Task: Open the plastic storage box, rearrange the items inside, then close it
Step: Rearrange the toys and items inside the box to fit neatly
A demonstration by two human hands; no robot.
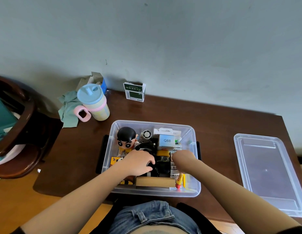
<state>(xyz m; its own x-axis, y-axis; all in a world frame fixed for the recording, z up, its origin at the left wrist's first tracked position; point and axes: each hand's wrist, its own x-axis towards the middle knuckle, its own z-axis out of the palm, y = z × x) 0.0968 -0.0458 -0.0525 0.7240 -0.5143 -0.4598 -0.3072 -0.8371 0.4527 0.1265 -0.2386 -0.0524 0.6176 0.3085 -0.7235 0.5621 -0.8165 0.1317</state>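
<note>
Both my hands are down inside the clear storage box [195,186], whose lid [268,173] lies flat on the table well off to my right, so the opening is done and I am in the rearranging. My left hand [138,162] curls its fingers [151,162] over a black object [161,166] in the middle, gripping it, probably to shift it. My right hand [181,157] reaches in beside the stacked small packets [174,168]; its fingers are hidden, so I cannot tell whether they hold anything. Beyond my left knuckles stands the cartoon figure [126,139], beyond my right the Q88 carton [167,141].
</note>
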